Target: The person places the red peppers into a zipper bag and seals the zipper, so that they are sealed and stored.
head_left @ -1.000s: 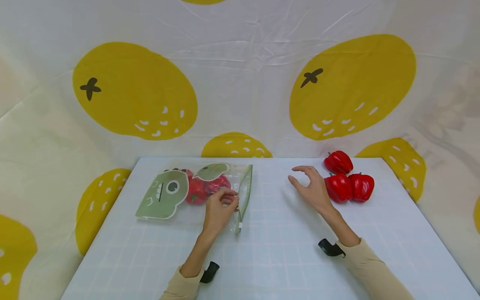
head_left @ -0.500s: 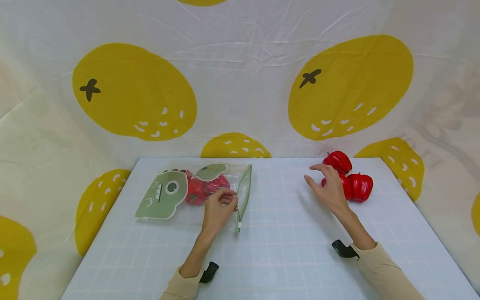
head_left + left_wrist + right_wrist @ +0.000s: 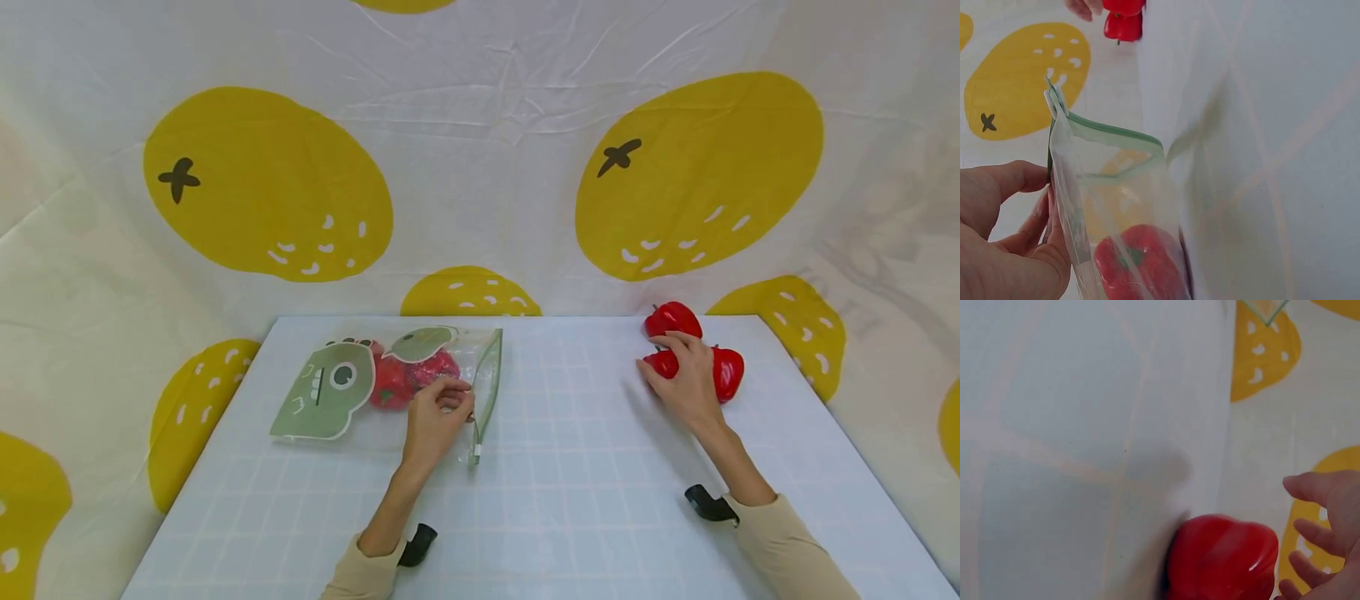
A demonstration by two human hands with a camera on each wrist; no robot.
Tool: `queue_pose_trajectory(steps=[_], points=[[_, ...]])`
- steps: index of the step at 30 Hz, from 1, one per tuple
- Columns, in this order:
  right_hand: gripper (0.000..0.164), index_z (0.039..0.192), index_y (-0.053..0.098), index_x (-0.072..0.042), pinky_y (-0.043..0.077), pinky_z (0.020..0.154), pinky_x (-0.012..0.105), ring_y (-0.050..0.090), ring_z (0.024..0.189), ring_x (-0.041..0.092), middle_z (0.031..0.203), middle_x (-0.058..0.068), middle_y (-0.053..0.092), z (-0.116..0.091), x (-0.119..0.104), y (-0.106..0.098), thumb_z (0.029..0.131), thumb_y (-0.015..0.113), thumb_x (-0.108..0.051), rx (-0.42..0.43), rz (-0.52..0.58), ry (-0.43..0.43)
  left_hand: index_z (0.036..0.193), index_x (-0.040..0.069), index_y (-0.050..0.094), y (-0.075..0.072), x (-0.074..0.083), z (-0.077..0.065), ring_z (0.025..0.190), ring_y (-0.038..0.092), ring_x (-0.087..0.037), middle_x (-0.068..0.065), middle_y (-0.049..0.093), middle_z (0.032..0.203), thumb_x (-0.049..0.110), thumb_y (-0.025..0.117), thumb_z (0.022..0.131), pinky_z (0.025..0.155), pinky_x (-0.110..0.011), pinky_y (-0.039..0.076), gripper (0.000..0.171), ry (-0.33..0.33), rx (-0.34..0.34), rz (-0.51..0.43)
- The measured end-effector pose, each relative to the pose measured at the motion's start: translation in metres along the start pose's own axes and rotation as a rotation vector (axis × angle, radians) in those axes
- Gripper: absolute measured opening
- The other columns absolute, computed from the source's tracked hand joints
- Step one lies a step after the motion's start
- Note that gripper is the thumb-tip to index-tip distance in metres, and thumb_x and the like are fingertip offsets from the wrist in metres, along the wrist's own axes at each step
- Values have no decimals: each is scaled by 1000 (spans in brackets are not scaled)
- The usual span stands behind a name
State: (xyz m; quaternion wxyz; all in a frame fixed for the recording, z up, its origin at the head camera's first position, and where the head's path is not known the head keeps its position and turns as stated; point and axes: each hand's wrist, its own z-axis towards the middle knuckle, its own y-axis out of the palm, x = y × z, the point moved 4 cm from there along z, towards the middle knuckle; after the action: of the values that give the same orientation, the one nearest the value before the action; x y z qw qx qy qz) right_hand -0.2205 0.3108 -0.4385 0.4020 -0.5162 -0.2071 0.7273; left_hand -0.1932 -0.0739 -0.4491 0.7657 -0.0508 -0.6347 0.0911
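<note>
A clear zip bag (image 3: 322,390) printed with a green dinosaur lies at the left of the table, with red bell peppers (image 3: 390,385) inside. My left hand (image 3: 437,425) pinches the upper layer of its mouth, and the left wrist view shows the bag opening (image 3: 1116,140) spread apart. On the right, my right hand (image 3: 691,389) hovers over a red bell pepper (image 3: 662,363), partly hiding it. The right wrist view has this hand (image 3: 1325,534) with spread, bent fingers and a visible gap to a bell pepper (image 3: 1222,556).
Another red bell pepper (image 3: 673,319) sits behind, near the table's back edge, and one more bell pepper (image 3: 728,373) stands to the right of my right hand. The white table (image 3: 555,500) ends at a fruit-printed curtain (image 3: 480,167). The zip slider (image 3: 477,450) is at the bag's near corner.
My right hand has moved rightward from the table's middle to above the nearest bell pepper. The left hand keeps its pinch on the bag, which has stayed in place.
</note>
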Motion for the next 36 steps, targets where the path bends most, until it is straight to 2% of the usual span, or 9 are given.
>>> queue_pose_trajectory(steps=[5, 11, 19, 26, 36], points=[[60, 133, 59, 2, 48, 91, 76, 34, 134, 49, 143, 29, 44, -2, 8, -4, 80, 85, -6, -33, -30, 32, 99, -3, 73, 1, 0, 2, 72, 71, -30, -17, 72, 85, 0, 76, 90, 60, -19, 59, 10, 4, 8, -12], [68, 138, 55, 3, 48, 89, 77, 34, 134, 52, 145, 32, 41, -5, 16, -5, 78, 86, -3, -89, -63, 39, 100, -9, 71, 1, 0, 4, 74, 70, -37, -22, 71, 87, -7, 72, 90, 61, -18, 59, 10, -41, 14, 29], [73, 141, 52, 5, 47, 89, 78, 34, 133, 54, 145, 33, 40, -8, 16, -10, 77, 86, -1, -122, -98, 14, 100, -1, 74, -1, -2, 2, 73, 71, -25, -14, 73, 87, 2, 75, 91, 63, -19, 59, 10, -3, -2, 6], [70, 138, 54, 6, 49, 88, 76, 37, 130, 53, 142, 33, 43, -9, 16, -13, 76, 86, -2, -138, -142, 11, 100, -1, 73, 0, -3, 2, 73, 71, -25, -14, 72, 87, 1, 75, 91, 64, -20, 60, 9, -11, -5, 17], [69, 135, 53, 3, 51, 87, 73, 41, 128, 52, 140, 32, 46, -9, 12, -19, 75, 88, -3, -112, -117, 41, 100, -2, 73, 1, -4, 1, 72, 71, -26, -14, 72, 86, -1, 75, 91, 63, -20, 60, 10, -34, 2, 0]])
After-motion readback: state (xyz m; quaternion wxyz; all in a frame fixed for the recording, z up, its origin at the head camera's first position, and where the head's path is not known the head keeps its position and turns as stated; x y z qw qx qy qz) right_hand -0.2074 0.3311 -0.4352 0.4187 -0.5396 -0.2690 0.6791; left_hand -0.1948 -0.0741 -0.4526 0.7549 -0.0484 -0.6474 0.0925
